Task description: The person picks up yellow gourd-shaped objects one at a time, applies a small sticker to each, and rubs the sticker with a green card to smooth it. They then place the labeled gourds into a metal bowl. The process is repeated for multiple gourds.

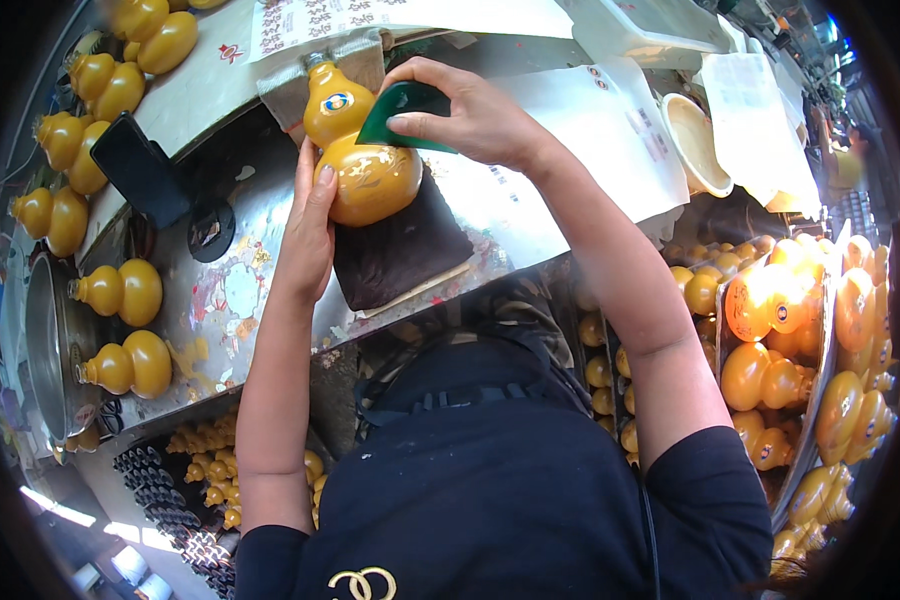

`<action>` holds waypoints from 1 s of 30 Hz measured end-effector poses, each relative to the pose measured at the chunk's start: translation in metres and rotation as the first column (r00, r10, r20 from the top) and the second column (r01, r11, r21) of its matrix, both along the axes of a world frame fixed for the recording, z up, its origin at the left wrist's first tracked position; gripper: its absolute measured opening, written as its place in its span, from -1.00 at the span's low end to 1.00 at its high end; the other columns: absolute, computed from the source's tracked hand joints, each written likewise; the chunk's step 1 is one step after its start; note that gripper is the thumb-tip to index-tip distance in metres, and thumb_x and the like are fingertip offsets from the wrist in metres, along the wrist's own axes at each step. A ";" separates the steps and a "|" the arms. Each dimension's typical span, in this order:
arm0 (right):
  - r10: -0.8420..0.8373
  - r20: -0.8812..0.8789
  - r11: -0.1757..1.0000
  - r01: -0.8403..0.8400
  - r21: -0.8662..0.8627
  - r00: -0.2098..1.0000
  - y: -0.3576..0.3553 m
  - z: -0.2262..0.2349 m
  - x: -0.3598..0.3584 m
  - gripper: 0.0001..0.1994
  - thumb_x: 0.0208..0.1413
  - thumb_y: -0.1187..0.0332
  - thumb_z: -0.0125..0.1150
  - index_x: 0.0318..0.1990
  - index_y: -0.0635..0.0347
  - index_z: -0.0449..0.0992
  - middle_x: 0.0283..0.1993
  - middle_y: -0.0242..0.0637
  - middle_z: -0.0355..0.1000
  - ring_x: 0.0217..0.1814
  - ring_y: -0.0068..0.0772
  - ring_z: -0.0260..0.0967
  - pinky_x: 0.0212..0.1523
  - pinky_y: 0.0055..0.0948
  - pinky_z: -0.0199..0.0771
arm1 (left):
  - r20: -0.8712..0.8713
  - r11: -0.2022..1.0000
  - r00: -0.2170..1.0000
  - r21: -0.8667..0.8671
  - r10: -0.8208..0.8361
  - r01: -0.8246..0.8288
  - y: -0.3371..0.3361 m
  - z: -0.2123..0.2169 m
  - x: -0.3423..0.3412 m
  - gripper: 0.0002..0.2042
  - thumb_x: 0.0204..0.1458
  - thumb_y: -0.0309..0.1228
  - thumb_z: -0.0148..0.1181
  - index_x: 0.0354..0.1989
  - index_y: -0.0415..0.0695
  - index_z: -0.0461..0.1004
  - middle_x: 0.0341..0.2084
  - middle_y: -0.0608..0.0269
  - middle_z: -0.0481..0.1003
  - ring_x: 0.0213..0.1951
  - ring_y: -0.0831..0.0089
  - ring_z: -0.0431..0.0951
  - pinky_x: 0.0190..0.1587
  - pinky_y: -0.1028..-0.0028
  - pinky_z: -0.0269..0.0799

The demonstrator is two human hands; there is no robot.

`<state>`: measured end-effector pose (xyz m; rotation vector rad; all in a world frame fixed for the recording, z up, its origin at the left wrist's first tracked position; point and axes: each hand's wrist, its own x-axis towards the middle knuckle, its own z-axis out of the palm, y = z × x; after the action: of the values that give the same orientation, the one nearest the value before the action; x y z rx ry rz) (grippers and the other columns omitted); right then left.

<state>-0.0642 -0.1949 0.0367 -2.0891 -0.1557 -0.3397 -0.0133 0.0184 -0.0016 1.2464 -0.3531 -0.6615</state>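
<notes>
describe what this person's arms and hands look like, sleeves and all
The left hand and right hand are bare, with no glove or watch showing. Both forearms are uncovered. The short left sleeve and right sleeve are plain, very dark blue or black, ending around the elbows in this view.

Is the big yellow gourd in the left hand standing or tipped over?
Tipped over: the glossy yellow two-bulbed gourd shows its side to the overhead camera, its narrow neck pointing toward the picture's top.
</notes>
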 end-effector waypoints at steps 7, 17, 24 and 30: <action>-0.089 0.101 0.992 0.080 0.099 0.991 0.005 -0.006 -0.003 -0.67 0.09 0.28 0.29 -0.03 0.15 0.40 -0.16 -0.26 0.43 -0.09 -0.41 0.40 -0.04 -0.42 0.44 | -0.037 0.999 0.999 -0.048 -0.018 0.016 0.000 0.006 0.002 -0.45 0.33 -0.13 -0.25 0.40 -0.13 -0.07 0.30 0.21 0.14 0.33 0.41 0.13 0.35 0.37 -0.01; -0.279 -0.019 0.940 0.277 0.201 0.960 0.012 -0.023 -0.011 -0.65 0.08 0.29 0.27 -0.03 0.19 0.39 -0.18 -0.21 0.46 -0.11 -0.35 0.45 -0.05 -0.42 0.43 | -0.021 0.998 0.998 -0.044 0.053 -0.054 -0.009 -0.004 0.003 -0.47 0.33 -0.06 -0.26 0.32 -0.17 0.11 0.19 0.19 0.28 0.23 0.41 0.27 0.31 0.37 0.10; -0.160 0.626 0.917 0.350 -0.192 0.763 0.059 -0.016 -0.051 -0.74 -0.22 0.54 0.33 -0.31 -0.03 0.58 -0.22 -0.52 0.54 -0.12 -0.45 0.47 -0.01 -0.42 0.32 | -0.075 0.996 0.995 -0.062 0.062 -0.067 -0.007 -0.010 0.007 -0.47 0.33 -0.05 -0.29 0.30 -0.17 0.13 0.16 0.19 0.31 0.20 0.41 0.31 0.27 0.37 0.17; -0.072 0.574 0.886 0.316 -0.339 0.816 0.068 -0.042 -0.062 -0.81 -0.11 0.47 0.29 -0.32 -0.11 0.59 -0.17 -0.64 0.55 -0.03 -0.57 0.44 0.04 -0.44 0.28 | -0.071 0.997 0.997 -0.078 0.011 -0.016 -0.006 -0.007 0.010 -0.51 0.36 -0.10 -0.33 0.29 -0.20 0.13 0.16 0.17 0.29 0.20 0.45 0.29 0.27 0.42 0.13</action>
<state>-0.1266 -0.1274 -0.0056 -2.3839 -0.3805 -1.1289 -0.0030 0.0122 -0.0082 1.1465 -0.3088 -0.6725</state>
